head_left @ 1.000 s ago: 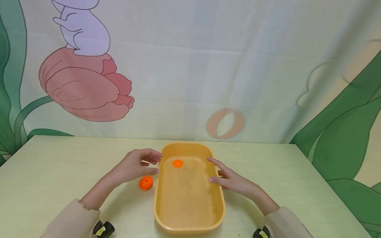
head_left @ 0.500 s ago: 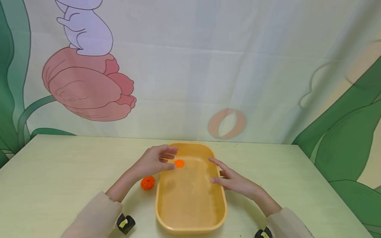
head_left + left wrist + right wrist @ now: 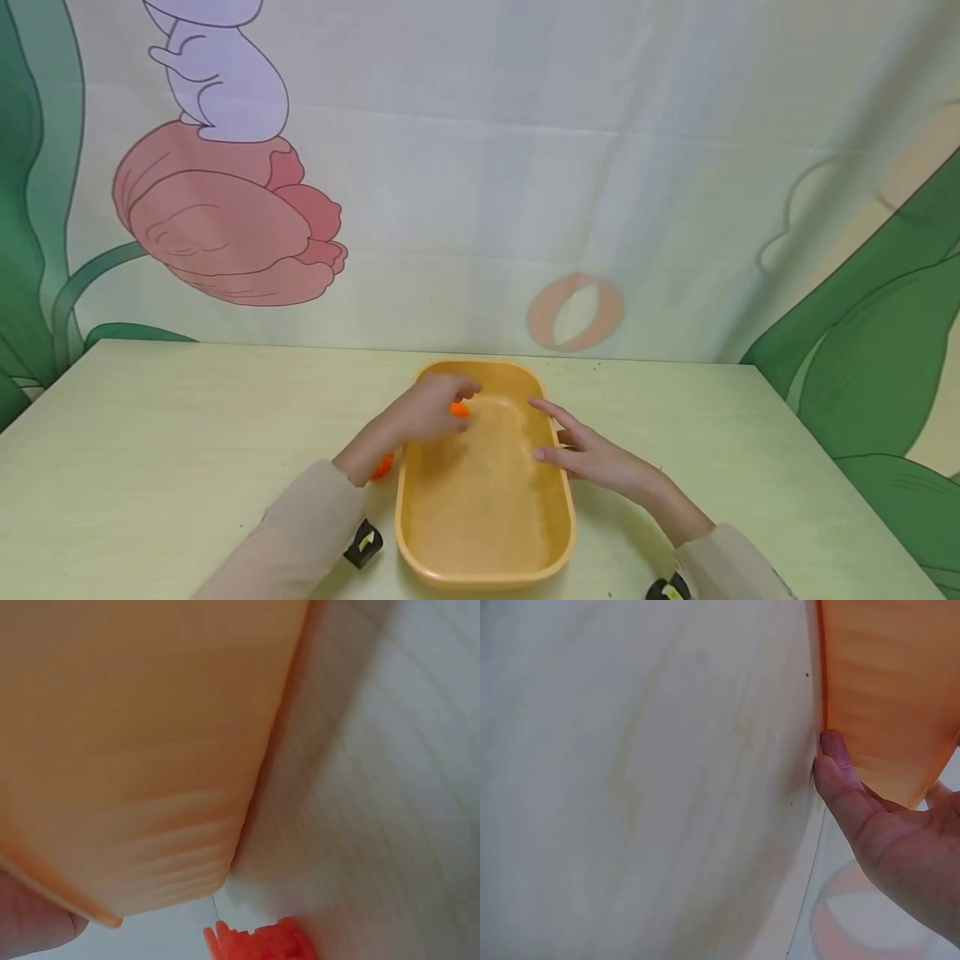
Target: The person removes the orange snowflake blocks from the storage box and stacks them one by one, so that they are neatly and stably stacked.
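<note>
A deep, rounded yellow-orange plastic tray [image 3: 487,500] stands lengthwise on the table. My left hand [image 3: 429,410] reaches over its left rim, fingers and thumb apart and slightly blurred. Between them shows a small bright orange piece [image 3: 459,410] lying inside the tray, partly hidden by the hand. My right hand [image 3: 592,450] holds the tray's right rim, thumb inside; in the right wrist view, fingers [image 3: 847,795] lie against the outer wall. An orange openwork ball-like piece [image 3: 382,467] sits on the table left of the tray, mostly behind the left forearm.
The pale wood-look table [image 3: 187,433] carries the tray. Behind it hangs a printed curtain [image 3: 465,208] with a flower and an animal figure. Each wrist wears a small black camera, such as the left one [image 3: 364,543].
My left hand has moved right, from beside the tray's left rim to over its inside, around the small orange piece. The forearm now covers much of the orange ball-like piece. My right hand stays put.
</note>
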`<state>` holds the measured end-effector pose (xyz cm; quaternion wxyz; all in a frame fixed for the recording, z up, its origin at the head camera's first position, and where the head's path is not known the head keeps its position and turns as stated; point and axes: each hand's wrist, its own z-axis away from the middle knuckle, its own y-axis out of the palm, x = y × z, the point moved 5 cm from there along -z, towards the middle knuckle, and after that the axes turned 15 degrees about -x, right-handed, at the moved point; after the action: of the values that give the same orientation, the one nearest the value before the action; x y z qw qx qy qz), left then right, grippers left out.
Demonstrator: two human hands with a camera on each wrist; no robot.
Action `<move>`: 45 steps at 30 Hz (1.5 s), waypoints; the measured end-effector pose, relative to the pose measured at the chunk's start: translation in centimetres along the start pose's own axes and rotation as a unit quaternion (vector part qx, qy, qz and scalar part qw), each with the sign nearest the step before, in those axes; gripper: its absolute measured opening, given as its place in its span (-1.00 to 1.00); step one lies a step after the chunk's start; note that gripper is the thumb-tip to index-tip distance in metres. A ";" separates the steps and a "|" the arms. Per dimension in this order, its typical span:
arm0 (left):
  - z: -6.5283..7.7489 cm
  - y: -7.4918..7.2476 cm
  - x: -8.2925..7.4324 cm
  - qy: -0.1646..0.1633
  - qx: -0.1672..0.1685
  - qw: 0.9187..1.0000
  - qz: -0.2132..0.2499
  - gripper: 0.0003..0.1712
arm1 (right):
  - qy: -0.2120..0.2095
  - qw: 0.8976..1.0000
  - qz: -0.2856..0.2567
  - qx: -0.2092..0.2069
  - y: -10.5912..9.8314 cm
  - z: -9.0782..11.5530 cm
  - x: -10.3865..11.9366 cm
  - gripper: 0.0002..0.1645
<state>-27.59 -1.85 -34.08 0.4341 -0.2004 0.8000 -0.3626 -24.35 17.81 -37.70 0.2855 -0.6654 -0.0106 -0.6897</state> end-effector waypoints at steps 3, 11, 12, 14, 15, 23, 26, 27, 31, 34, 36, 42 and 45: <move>-0.6 0.6 -0.2 -0.005 0.013 0.998 -0.057 -0.57 | 0.000 1.000 0.000 -0.002 -0.1 0.1 0.1 -0.15; -1.1 1.9 0.2 -0.061 0.063 0.983 -0.162 -0.76 | 0.000 1.000 0.002 -0.001 0.0 0.1 0.0 -0.14; -1.1 2.0 0.3 -0.064 0.066 0.981 -0.170 -0.83 | 0.000 1.000 0.003 -0.002 0.0 0.1 0.0 -0.14; -1.0 2.0 0.3 -0.064 0.071 0.978 -0.186 -0.98 | 0.001 1.000 0.004 -0.004 0.0 0.1 0.0 -0.14; -1.0 2.0 0.3 -0.062 0.071 0.976 -0.194 -0.93 | 0.001 1.000 0.004 -0.004 0.0 0.1 0.0 -0.14; -0.8 2.5 0.6 -0.050 0.070 0.969 -0.232 -0.76 | 0.000 1.000 0.006 -0.006 0.0 0.0 -0.1 -0.15; -0.8 2.5 0.6 -0.049 0.075 0.969 -0.230 -0.77 | -0.001 1.000 0.005 -0.005 0.0 0.0 -0.2 -0.15; -0.8 2.6 0.5 -0.048 0.079 0.969 -0.230 -0.78 | -0.002 1.000 0.004 -0.004 0.0 -0.1 -0.1 -0.15; -0.7 2.5 0.3 -0.041 0.099 0.966 -0.234 -0.82 | -0.005 1.000 0.003 -0.002 0.0 -0.1 -0.1 -0.15; -0.6 2.5 0.1 -0.029 0.110 0.967 -0.230 -0.83 | -0.006 1.000 0.005 -0.002 0.0 -0.1 0.0 -0.15; -0.6 2.5 0.0 -0.025 0.112 0.969 -0.219 -0.84 | -0.005 1.000 0.003 -0.001 0.1 0.0 0.0 -0.15; -0.6 2.5 0.2 -0.014 0.102 0.978 -0.183 -0.86 | -0.005 1.000 -0.003 0.002 0.1 0.0 0.1 -0.15; -0.5 2.4 0.1 -0.005 0.093 0.985 -0.149 -0.84 | -0.006 1.000 -0.004 0.001 0.1 0.0 0.0 -0.15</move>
<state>-28.13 -0.15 -35.75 0.3956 -0.2776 0.7222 -0.4948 -24.31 17.68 -37.75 0.2834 -0.6690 -0.0150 -0.6870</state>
